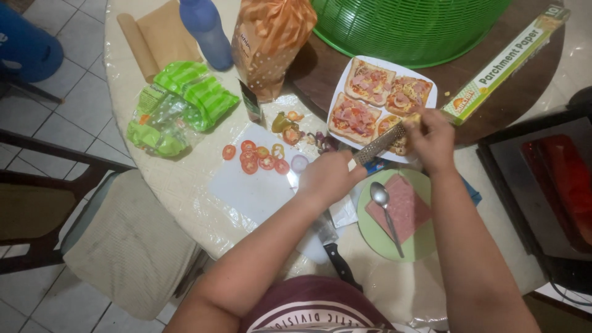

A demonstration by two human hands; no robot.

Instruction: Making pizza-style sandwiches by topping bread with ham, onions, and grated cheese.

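Left hand (330,177): closed round the grater (377,145) handle, holding it slanted over the near edge of the white plate (345,83); right hand (431,137): pinching a small yellowish piece, probably cheese, against the grater's far end; plate: four topped toasts (369,80), centre-far.
Risks, as judged: fingertips sit close to the blade and could be scraped as the piece shrinks; shreds may fall off the plate edge; knife (336,256) lies at the near edge below the left forearm, where an elbow could knock it.
Surface: round, plastic-covered; white board (256,191) with tomato slices (258,158); green plate (376,237) with ham and spoon (385,213); green basket (410,28) far; parchment box (505,61) right.
Room: tiled floor, chair (117,240) left.
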